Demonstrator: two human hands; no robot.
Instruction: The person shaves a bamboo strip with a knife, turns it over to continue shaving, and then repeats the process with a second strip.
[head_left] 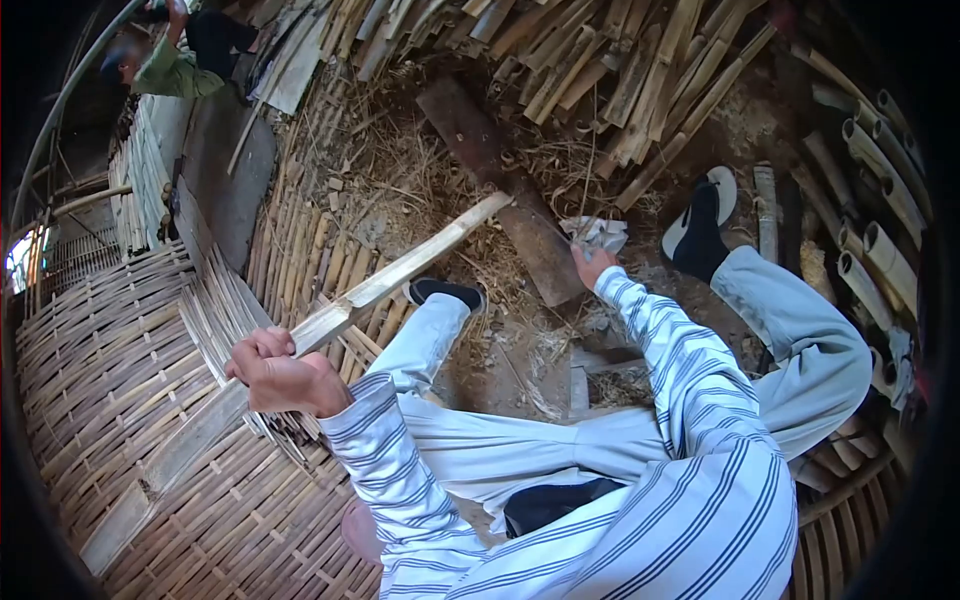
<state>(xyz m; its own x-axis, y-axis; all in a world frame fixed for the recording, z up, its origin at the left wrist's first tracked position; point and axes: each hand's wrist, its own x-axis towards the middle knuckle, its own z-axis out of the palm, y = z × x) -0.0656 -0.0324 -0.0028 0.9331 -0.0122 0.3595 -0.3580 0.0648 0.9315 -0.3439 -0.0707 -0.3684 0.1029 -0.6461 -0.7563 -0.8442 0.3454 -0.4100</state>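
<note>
My left hand is closed around a long split bamboo strip, which runs diagonally from the lower left to a dark wooden block. The strip's far end rests on or just above the block; which one I cannot tell. Beside the block's right edge, my right hand is closed on something I cannot make out, possibly a thin handle or blade. A crumpled whitish piece lies just beyond my right fingers. Curled shavings cover the ground around the block.
Woven bamboo matting spreads across the left. Split bamboo pieces are piled at the top, and bamboo tubes lie at the right. My feet flank the block. Another person in a green top is at the upper left.
</note>
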